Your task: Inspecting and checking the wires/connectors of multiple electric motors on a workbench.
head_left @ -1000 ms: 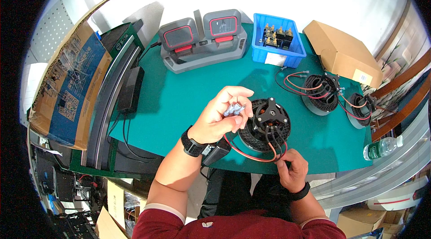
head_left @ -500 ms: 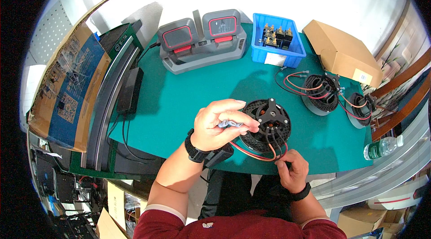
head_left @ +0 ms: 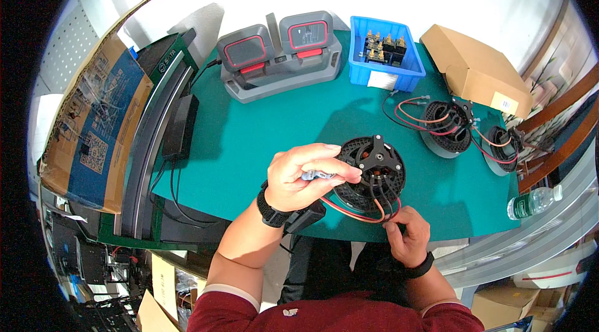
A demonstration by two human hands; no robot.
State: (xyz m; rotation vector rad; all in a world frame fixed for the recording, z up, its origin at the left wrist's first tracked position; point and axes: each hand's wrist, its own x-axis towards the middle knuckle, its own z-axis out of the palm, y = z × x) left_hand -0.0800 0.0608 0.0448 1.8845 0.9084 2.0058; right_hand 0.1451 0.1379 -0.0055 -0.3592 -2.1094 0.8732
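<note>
A round black motor (head_left: 379,156) with a three-armed bracket on top sits near the front edge of the green table. From it, black, red and orange wires (head_left: 352,214) loop toward me. My left hand (head_left: 306,176) is closed at the motor's left side, with wire terminals in pale translucent sleeves (head_left: 317,175) between thumb and fingers. Just below the motor, at the table edge, my right hand (head_left: 409,236) pinches the wires near the bottom of their loop; its fingertips partly hide the grip.
Two similar wired motors (head_left: 446,129) stand at the right, by a brown cardboard box (head_left: 477,70) and a water bottle (head_left: 533,203). A blue bin (head_left: 388,79) holds black parts with brass studs. Behind stands a grey dual charger (head_left: 284,79); a black power adapter (head_left: 181,126) lies left.
</note>
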